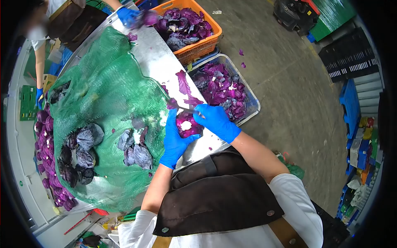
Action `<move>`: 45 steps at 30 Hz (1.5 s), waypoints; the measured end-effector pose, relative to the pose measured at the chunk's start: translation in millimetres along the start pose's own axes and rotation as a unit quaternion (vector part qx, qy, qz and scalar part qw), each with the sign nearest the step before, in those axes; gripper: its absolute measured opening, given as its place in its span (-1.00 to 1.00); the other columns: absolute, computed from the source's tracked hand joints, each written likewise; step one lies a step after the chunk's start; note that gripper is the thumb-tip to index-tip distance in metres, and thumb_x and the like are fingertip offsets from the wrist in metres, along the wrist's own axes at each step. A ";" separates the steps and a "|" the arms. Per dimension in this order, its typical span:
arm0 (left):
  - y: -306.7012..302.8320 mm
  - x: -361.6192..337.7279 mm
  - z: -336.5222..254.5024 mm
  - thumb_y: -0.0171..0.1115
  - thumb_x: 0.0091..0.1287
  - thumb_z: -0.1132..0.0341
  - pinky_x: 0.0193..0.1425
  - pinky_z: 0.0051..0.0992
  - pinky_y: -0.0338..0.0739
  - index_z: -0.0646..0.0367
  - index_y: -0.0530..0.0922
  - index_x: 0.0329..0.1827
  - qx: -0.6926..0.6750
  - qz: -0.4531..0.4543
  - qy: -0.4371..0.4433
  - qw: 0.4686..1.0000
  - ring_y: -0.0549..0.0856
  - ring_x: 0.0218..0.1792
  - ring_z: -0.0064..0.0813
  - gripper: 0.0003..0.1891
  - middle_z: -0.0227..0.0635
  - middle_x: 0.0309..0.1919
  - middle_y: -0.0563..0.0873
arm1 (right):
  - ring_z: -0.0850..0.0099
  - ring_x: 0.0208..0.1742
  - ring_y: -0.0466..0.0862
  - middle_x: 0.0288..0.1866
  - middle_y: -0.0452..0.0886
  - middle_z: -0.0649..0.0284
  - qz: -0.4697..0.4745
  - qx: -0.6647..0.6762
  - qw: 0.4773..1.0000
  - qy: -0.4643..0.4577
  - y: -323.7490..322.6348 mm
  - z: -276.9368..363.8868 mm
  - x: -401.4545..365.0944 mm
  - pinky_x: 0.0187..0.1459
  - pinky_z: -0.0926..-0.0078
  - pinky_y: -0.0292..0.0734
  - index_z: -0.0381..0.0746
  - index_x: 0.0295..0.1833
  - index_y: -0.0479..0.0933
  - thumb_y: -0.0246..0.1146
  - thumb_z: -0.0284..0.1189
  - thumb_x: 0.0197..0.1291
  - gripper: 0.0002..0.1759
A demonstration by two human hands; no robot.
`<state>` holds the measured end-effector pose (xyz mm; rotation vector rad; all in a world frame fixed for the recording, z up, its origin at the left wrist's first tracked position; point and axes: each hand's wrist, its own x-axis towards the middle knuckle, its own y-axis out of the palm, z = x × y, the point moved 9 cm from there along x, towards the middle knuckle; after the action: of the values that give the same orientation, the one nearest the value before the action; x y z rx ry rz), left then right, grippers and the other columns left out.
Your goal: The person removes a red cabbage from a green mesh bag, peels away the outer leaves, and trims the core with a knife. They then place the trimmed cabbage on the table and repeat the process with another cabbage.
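Observation:
A red cabbage (191,131) with a pale cut stem end facing up is held at the table's edge by my left hand (175,138), gloved in blue. My right hand (219,120), in a matching glove, is closed around a knife (185,109) whose dark blade points left above the cabbage. Loose purple leaves (182,84) lie on the metal table (155,62) just beyond. Left of my hands a green mesh sack (107,82) is spread out, with several whole cabbages (138,155) on and under it.
Beside the table stand a grey crate (253,93) and an orange crate (217,31), both full of cabbage leaves. Across the table a co-worker's gloved hand (128,17) holds a blurred cabbage. Trimmed cabbages (49,155) line the far left side. Stacked black crates (347,56) stand at right.

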<state>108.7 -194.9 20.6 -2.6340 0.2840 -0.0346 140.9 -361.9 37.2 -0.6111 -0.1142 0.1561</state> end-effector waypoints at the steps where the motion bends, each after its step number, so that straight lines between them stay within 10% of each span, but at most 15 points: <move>1: 0.3 0.2 -0.4 0.73 -0.19 0.06 0.58 -0.20 0.21 0.17 0.10 0.60 0.007 0.009 0.006 1.000 0.29 0.51 -0.02 0.27 0.01 0.52 0.24 | 0.05 -0.37 0.72 -0.35 0.69 0.07 -0.026 -0.005 0.999 0.037 -2.7 -10.6 1.6 -0.33 0.13 0.60 -0.11 -0.22 0.62 0.27 -0.22 0.26 -0.81; 5: -3.9 -1.1 -11.9 0.76 -0.30 0.08 0.64 -0.13 0.10 0.07 0.16 0.60 0.044 0.044 0.028 0.998 0.13 0.59 0.02 0.29 0.05 0.58 0.13 | -0.03 -0.20 0.73 -0.25 0.70 -0.05 -0.023 -0.095 0.971 0.219 -19.9 -81.2 14.8 -0.17 0.03 0.61 -0.18 -0.10 0.63 0.28 -0.21 0.24 -0.72; 11: -0.6 4.0 -15.7 0.76 -0.27 0.14 0.64 -0.12 0.06 0.10 0.16 0.59 0.041 0.090 0.034 0.995 0.10 0.60 0.04 0.27 0.08 0.55 0.16 | 0.06 0.24 0.64 0.23 0.62 -0.07 0.076 0.101 0.992 -0.012 -13.5 16.1 5.5 0.25 0.19 0.52 -0.17 0.39 0.47 0.42 -0.02 0.15 -0.24; 13: 5.1 7.5 -2.0 0.74 -0.22 0.13 0.64 -0.12 0.07 0.13 0.15 0.59 0.006 0.072 -0.012 0.997 0.12 0.59 0.05 0.25 0.09 0.55 0.16 | 0.11 0.26 0.64 0.29 0.59 -0.05 0.203 0.101 0.969 0.097 11.2 10.5 -4.3 0.27 0.23 0.51 -0.23 0.39 0.45 0.43 -0.08 0.17 -0.24; 19: -4.2 5.0 3.2 0.71 -0.09 0.20 0.63 -0.23 0.09 0.16 0.15 0.58 -0.011 0.032 -0.028 0.999 0.23 0.54 -0.16 0.15 -0.07 0.53 0.22 | 0.30 0.34 0.59 0.32 0.60 0.11 0.083 0.254 0.964 0.006 20.3 -10.2 -38.5 0.31 0.35 0.47 -0.30 0.39 0.46 0.38 -0.44 0.20 -0.38; 25: -20.1 -10.1 -17.6 0.73 -0.13 0.16 0.56 -0.26 0.25 0.15 0.16 0.58 0.112 -0.047 0.061 0.991 0.35 0.46 -0.22 0.18 -0.13 0.50 0.27 | 0.39 -0.09 0.69 -0.08 0.68 0.21 0.073 0.151 0.986 0.021 13.9 -20.2 -39.3 -0.04 0.42 0.57 -0.19 0.13 0.60 0.42 -0.55 0.10 -0.58; 31: -27.1 -9.9 18.8 0.72 -0.14 0.28 0.54 -0.24 0.30 0.22 0.15 0.57 -0.174 -0.084 -0.043 0.980 0.46 0.39 -0.18 0.17 -0.11 0.43 0.38 | 0.48 -0.06 0.68 -0.08 0.70 0.28 0.098 0.246 0.963 0.042 15.0 -22.3 -33.6 0.02 0.41 0.59 -0.28 -0.05 0.61 0.45 -0.54 0.13 -0.73; 35: -29.3 -19.0 48.7 0.44 0.17 0.12 0.51 -0.22 0.37 0.29 0.24 0.50 -0.464 -0.072 -0.162 0.868 0.53 0.33 -0.18 -0.12 -0.10 0.38 0.46 | 0.60 -0.20 0.63 -0.11 0.67 0.35 0.151 0.360 0.914 0.112 -13.9 -3.0 -29.0 -0.21 0.57 0.54 -0.24 -0.11 0.58 0.44 -0.53 0.18 -0.80; 40: -15.3 -30.4 15.8 0.29 0.29 -0.07 0.50 0.01 0.35 -0.02 0.42 0.44 -0.782 -0.042 -0.164 0.600 0.48 0.40 -0.08 -0.33 -0.12 0.35 0.54 | 0.74 -0.55 0.44 -0.41 0.50 0.48 0.077 0.416 0.893 0.153 -53.4 11.5 -10.1 -0.56 0.72 0.31 -0.15 -0.09 0.52 0.46 -0.52 0.20 -0.74; 42: -29.7 -34.5 33.6 0.26 0.30 -0.15 0.51 0.10 0.31 -0.03 0.36 0.48 -0.391 -0.094 -0.075 0.913 0.46 0.42 -0.05 -0.27 -0.10 0.40 0.49 | 0.73 -0.55 0.43 -0.43 0.50 0.48 0.023 0.413 0.893 0.175 -66.6 3.8 1.1 -0.56 0.72 0.30 -0.14 -0.09 0.51 0.47 -0.49 0.19 -0.73; 44: -18.9 -34.0 30.5 0.17 0.34 -0.21 0.51 0.20 0.25 0.00 0.30 0.51 -0.324 -0.076 -0.051 0.942 0.40 0.45 -0.01 -0.24 -0.09 0.44 0.43 | 0.73 -0.55 0.44 -0.43 0.50 0.48 -0.016 0.429 0.884 0.185 -73.3 -11.9 12.3 -0.56 0.72 0.29 -0.14 -0.09 0.51 0.48 -0.46 0.19 -0.72; 45: -7.9 -30.2 23.1 0.10 0.38 -0.22 0.51 0.25 0.21 0.03 0.28 0.52 -0.488 -0.037 -0.066 0.870 0.35 0.48 0.01 -0.24 -0.08 0.45 0.40 | 0.69 -0.52 0.47 -0.41 0.51 0.46 -0.026 0.374 0.910 0.176 -76.4 -21.0 19.4 -0.54 0.69 0.34 -0.14 -0.06 0.50 0.47 -0.45 0.20 -0.71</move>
<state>82.4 -171.1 4.8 -3.6295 0.1674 0.3567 171.8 -431.9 65.5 0.1395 0.2745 0.0273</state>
